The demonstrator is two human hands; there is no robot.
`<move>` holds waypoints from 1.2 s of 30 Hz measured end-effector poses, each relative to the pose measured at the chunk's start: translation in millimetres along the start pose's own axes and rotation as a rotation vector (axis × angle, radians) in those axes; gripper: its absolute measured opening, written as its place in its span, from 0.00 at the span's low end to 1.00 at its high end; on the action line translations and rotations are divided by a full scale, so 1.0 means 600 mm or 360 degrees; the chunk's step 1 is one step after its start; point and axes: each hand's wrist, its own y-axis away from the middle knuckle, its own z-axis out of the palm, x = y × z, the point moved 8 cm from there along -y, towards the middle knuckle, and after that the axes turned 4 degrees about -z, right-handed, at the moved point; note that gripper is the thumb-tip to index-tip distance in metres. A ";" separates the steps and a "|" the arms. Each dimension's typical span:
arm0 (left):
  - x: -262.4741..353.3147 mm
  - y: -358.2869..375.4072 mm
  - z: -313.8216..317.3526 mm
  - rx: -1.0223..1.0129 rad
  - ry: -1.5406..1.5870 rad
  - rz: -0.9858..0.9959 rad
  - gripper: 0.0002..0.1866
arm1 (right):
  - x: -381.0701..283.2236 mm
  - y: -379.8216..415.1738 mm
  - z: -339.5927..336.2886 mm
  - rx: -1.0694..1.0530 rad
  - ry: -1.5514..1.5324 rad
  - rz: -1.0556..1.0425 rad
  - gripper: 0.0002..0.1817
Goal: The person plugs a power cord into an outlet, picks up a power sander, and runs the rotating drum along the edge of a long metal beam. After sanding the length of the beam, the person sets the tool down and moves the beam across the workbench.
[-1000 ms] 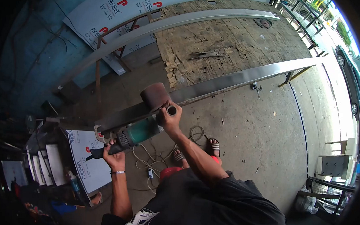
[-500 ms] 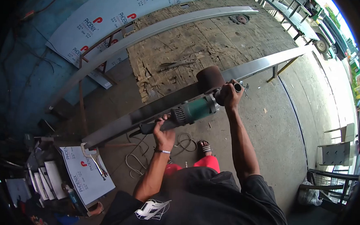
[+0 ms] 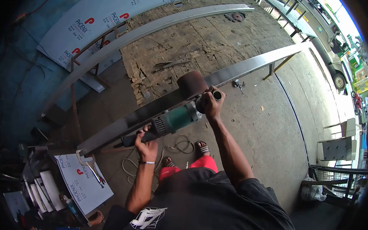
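Observation:
Both my hands are on a green handheld drum sander (image 3: 179, 117). At its rear, my left hand (image 3: 146, 143) is closed round the dark grip. My right hand (image 3: 214, 104) wraps the front handle, whose round hollow end shows above the fist. The brown abrasive drum (image 3: 192, 83) lies against the upper side of a long square metal tube (image 3: 253, 66). That tube runs diagonally from the lower left to the upper right, along the near edge of a worn wooden tabletop (image 3: 152, 84). A locking clamp (image 3: 90, 167) grips its lower left end.
A second metal tube (image 3: 155, 27) lies along the far side of the tabletop, near scissors-like metal pieces (image 3: 173, 64). A looped cable (image 3: 127, 166) lies on the floor by my feet. White printed sheets (image 3: 86, 30) stand at the back; a crowded bench (image 3: 42, 191) is lower left.
The sander, with both hands on it, has shifted left and down along the tube toward the clamped end. The whole view has also shifted slightly.

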 end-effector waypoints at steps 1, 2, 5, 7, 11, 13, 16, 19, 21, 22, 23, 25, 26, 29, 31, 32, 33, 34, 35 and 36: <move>0.037 0.012 -0.021 0.0037 -0.0040 0.0058 0.06 | 0.012 0.023 0.029 -0.0020 -0.0033 0.0024 0.12; 0.074 0.028 -0.035 0.0078 -0.0069 0.0096 0.06 | 0.022 0.046 0.059 -0.0028 0.0008 0.0032 0.12; 0.177 0.077 -0.068 0.0130 -0.0112 0.0195 0.05 | 0.051 0.111 0.147 -0.0101 0.0066 0.0047 0.12; 0.237 0.103 -0.097 0.0196 -0.0070 0.0212 0.05 | 0.056 0.150 0.201 -0.0118 0.0087 0.0003 0.14; 0.334 0.133 -0.110 0.0133 -0.0174 0.0314 0.05 | 0.103 0.208 0.269 -0.0167 -0.0022 0.0130 0.18; 0.343 0.133 -0.104 0.0114 -0.0181 0.0319 0.06 | 0.105 0.215 0.276 -0.0148 -0.0029 0.0122 0.17; 0.323 0.122 -0.091 0.0118 -0.0204 0.0305 0.06 | 0.081 0.198 0.256 -0.0117 -0.0039 0.0056 0.15; 0.249 0.094 -0.070 0.0090 -0.0156 0.0229 0.06 | 0.067 0.154 0.198 -0.0022 -0.0100 0.0115 0.13; 0.185 0.070 -0.049 0.0098 -0.0170 0.0190 0.05 | 0.043 0.109 0.149 0.0005 -0.0074 0.0019 0.12; 0.151 0.054 -0.033 0.0019 -0.0184 0.0173 0.05 | 0.032 0.085 0.119 0.0012 -0.0037 -0.0030 0.12; 0.113 0.039 -0.021 0.0005 -0.0159 0.0125 0.05 | 0.023 0.059 0.087 0.0022 0.0002 -0.0083 0.12; 0.034 0.014 0.011 0.0033 -0.0115 0.0070 0.06 | 0.008 0.007 0.011 0.0022 0.0084 -0.0191 0.12; -0.004 0.003 0.029 0.0028 -0.0113 0.0064 0.06 | -0.001 -0.018 -0.027 0.0025 0.0089 -0.0209 0.12; -0.132 -0.027 0.086 -0.0019 -0.0089 -0.0040 0.06 | -0.037 -0.098 -0.123 0.0016 -0.0033 -0.0143 0.13; -0.213 -0.052 0.108 -0.0034 -0.0044 -0.0064 0.06 | -0.063 -0.156 -0.185 0.0023 0.0043 -0.0197 0.14; -0.252 -0.066 0.115 -0.0031 -0.0071 -0.0057 0.06 | -0.072 -0.183 -0.210 0.0002 0.0009 -0.0125 0.15; -0.289 -0.075 0.129 -0.0038 -0.0073 -0.0042 0.06 | -0.079 -0.209 -0.233 -0.0021 -0.0025 -0.0050 0.15; -0.323 -0.079 0.148 -0.0022 -0.0079 -0.0051 0.06 | -0.083 -0.236 -0.257 -0.0031 -0.0077 -0.0049 0.15; -0.350 -0.081 0.163 -0.0003 -0.0083 -0.0057 0.06 | -0.087 -0.259 -0.278 -0.0034 -0.0072 -0.0049 0.15; -0.376 -0.088 0.173 -0.0028 -0.0065 -0.0085 0.06 | -0.088 -0.278 -0.300 -0.0016 -0.0051 -0.0028 0.15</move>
